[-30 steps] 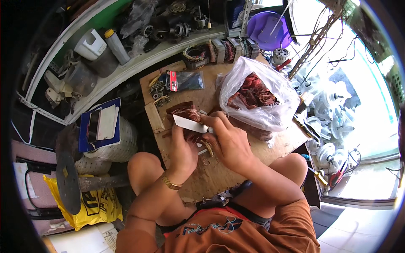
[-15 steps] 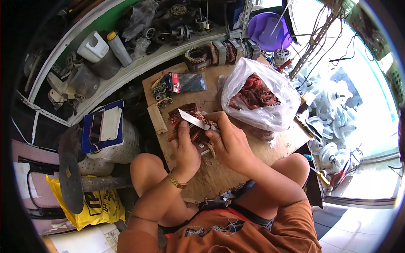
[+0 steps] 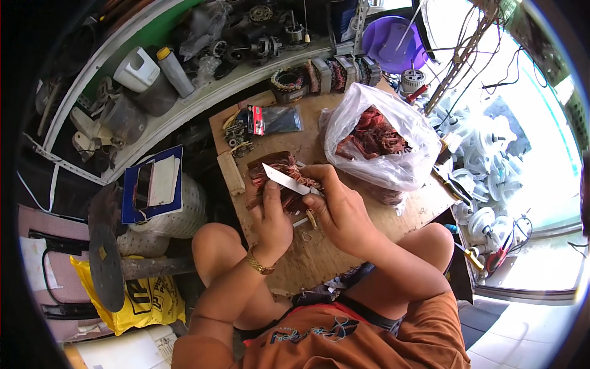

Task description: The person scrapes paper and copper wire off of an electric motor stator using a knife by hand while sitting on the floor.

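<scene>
Over the plywood board (image 3: 276, 264), my left hand (image 3: 273, 224) is closed on a reddish-brown bundle of what look like wire windings (image 3: 270, 160), thumb beside a pale blade (image 3: 283, 178). My right hand (image 3: 335, 218) grips the blade at its right end, close against the bundle, with fingers curled over the bundle's right part. A white plastic bag (image 3: 347, 163) full of reddish tangled material (image 3: 378, 135) sits to the right. A sealed packet (image 3: 276, 120) and a pile of small metal parts (image 3: 235, 135) lie at the back left of the board.
Wound motor stators (image 3: 289, 83) line the back, below a cluttered shelf (image 3: 153, 129). A purple plastic item (image 3: 387, 46) and hanging wires stand back right, pliers (image 3: 445, 187) and clear plastic parts (image 3: 485, 166) at right. A blue folder (image 3: 132, 209) and yellow bag (image 3: 157, 307) are at left.
The blade has turned to a steeper slant across the bundle since a second ago, its tip shifting right and up. Both hands have shifted slightly right in the view, along with the surroundings.
</scene>
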{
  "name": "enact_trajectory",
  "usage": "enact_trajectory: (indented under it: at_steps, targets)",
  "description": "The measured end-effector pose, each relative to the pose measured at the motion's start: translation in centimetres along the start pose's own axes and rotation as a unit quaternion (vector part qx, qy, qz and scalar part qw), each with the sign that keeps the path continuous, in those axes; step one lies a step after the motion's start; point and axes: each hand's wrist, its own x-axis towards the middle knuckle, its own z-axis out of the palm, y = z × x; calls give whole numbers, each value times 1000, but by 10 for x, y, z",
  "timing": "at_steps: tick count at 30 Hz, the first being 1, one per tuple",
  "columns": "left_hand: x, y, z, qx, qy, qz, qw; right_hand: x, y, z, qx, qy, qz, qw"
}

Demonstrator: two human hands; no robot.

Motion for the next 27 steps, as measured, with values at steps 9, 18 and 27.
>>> enact_trajectory:
  at_steps: [9,18,27]
  targets:
    - [-3,-5,13,115,19,110,987,4,3,11,92,40,82,992]
    - [0,8,19,-3,76,-15,997,-1,0,12,-8,49,-3,999]
    - [3,1,13,102,14,77,992,9,9,22,129,98,46,986]
